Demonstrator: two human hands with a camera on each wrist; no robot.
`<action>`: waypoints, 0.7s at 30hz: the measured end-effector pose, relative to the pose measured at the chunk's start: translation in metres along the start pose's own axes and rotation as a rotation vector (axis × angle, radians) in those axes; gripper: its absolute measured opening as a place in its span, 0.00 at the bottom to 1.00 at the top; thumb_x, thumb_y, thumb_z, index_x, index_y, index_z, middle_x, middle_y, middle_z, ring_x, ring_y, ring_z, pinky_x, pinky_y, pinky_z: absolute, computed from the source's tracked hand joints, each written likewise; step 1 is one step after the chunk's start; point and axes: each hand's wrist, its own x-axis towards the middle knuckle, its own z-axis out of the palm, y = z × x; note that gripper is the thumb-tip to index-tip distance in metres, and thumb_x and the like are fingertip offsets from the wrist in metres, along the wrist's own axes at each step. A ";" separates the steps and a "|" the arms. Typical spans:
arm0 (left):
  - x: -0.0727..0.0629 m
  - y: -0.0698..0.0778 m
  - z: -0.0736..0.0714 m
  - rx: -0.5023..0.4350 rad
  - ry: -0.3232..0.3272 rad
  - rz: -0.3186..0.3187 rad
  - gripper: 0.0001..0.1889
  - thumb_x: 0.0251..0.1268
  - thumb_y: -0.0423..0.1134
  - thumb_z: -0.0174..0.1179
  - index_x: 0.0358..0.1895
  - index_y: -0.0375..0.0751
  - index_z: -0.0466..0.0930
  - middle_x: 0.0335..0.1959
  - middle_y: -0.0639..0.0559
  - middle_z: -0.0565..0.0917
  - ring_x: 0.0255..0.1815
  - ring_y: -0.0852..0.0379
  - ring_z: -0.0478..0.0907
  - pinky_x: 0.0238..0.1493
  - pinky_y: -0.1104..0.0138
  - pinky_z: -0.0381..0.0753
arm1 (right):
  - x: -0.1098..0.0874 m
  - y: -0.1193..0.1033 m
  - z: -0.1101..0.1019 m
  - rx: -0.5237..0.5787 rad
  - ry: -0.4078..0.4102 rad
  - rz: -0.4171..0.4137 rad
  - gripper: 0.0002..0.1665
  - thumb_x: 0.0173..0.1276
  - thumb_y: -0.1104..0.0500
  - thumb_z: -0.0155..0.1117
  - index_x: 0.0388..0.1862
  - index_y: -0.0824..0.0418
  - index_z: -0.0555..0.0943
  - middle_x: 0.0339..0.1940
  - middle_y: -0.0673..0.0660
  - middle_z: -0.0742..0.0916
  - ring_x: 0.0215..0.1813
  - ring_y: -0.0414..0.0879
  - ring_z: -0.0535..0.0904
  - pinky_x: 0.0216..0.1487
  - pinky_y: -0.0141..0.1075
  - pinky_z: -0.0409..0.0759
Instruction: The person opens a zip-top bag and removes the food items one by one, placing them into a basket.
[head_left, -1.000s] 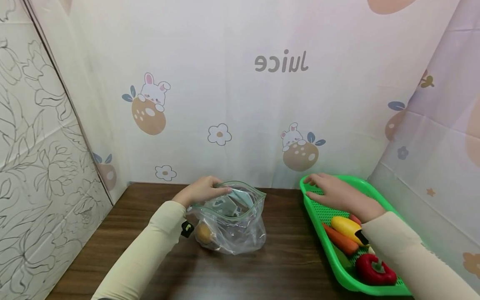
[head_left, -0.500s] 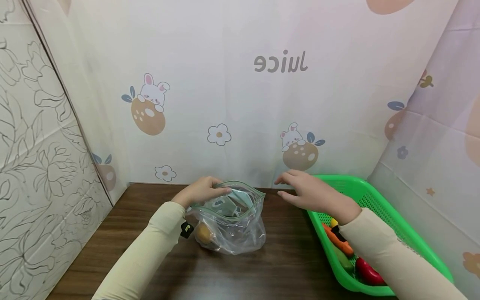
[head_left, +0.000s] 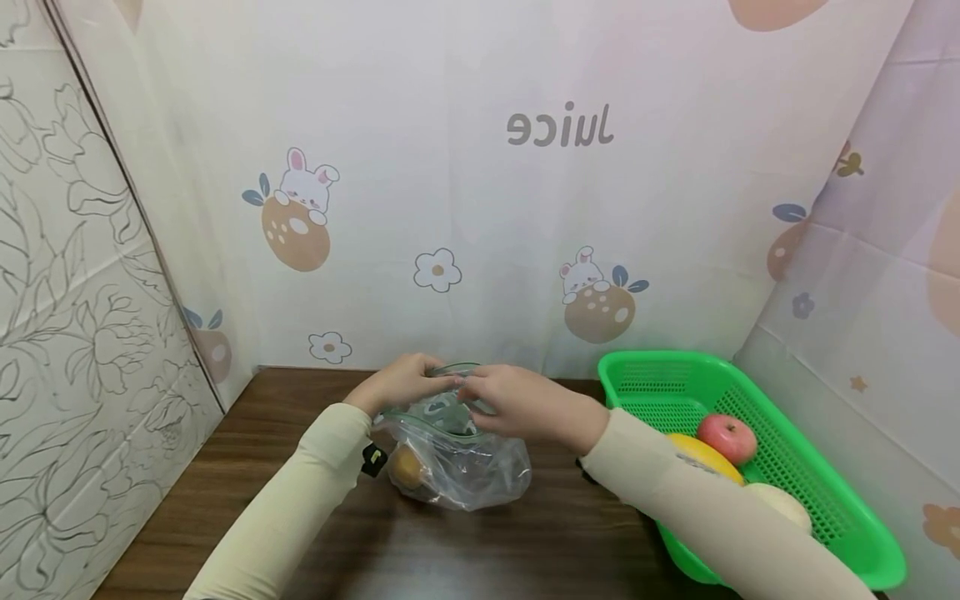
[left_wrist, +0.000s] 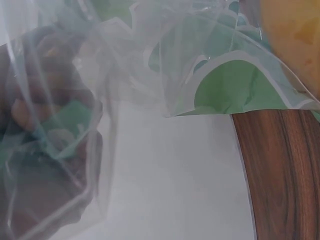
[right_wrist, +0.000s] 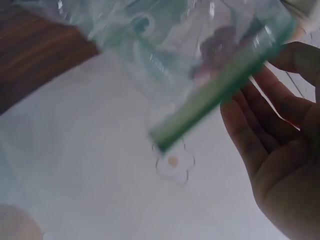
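Observation:
A clear zip bag (head_left: 480,479) with a green-edged mouth stands on the dark wooden table (head_left: 585,550). My left hand (head_left: 401,383) pinches its left rim between thumb and fingers; the left wrist view shows that hand (left_wrist: 50,125) blurred through the plastic. Low in the bag's left side lies a round orange-yellow item (head_left: 407,465); its kind is unclear. My right hand (head_left: 525,404) is at the right side of the mouth, fingertips close to the left thumb. In the right wrist view its loosely bent fingers lie against the green zip strip (right_wrist: 215,95), partly hidden behind it.
On the right, a green basket (head_left: 660,358) holds a red apple (head_left: 727,439), a yellow item (head_left: 703,454) and a pale round item (head_left: 780,504). My right forearm crosses over its near part. A patterned curtain (head_left: 480,208) hangs behind the table.
My right hand has moved left from above the basket to the bag's mouth, uncovering the apple. The left hand and the bag have stayed in place.

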 end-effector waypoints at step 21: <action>0.000 0.000 0.003 0.031 -0.001 -0.006 0.21 0.72 0.58 0.58 0.39 0.43 0.86 0.17 0.55 0.67 0.13 0.60 0.57 0.30 0.63 0.73 | 0.043 0.002 0.072 0.285 -0.521 0.303 0.26 0.86 0.47 0.36 0.76 0.52 0.64 0.67 0.53 0.77 0.68 0.46 0.72 0.63 0.43 0.70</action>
